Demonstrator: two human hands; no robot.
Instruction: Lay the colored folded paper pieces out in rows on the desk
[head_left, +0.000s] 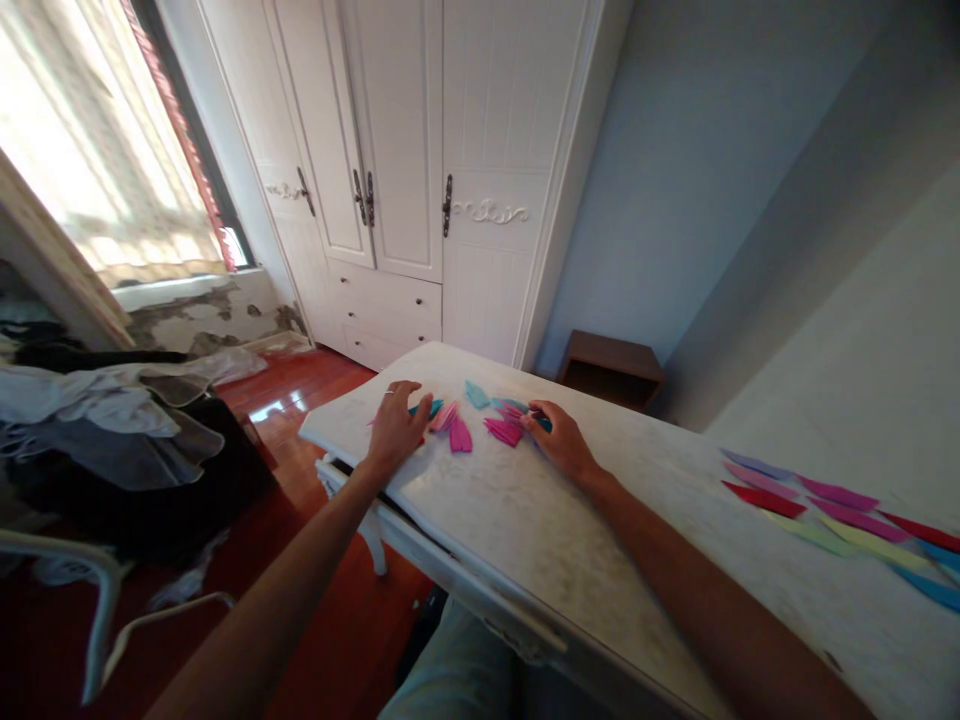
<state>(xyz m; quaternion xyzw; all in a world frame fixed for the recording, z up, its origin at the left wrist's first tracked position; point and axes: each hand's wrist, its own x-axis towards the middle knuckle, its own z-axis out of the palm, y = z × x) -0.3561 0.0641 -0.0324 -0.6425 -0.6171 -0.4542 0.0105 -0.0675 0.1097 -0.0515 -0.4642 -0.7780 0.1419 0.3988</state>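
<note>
Left hand [400, 425] and right hand [559, 438] curl over colored pieces [460, 437], grip unclear. One pale-turquoise piece [476, 396] lies between the two.

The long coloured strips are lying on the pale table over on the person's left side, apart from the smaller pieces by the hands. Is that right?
Not quite: the head view shows the long coloured strips on the person's right side. They do lie on the pale table, apart from the smaller pieces by the hands.

No readable text, label, brand, number or sign on anything in view here.
</note>
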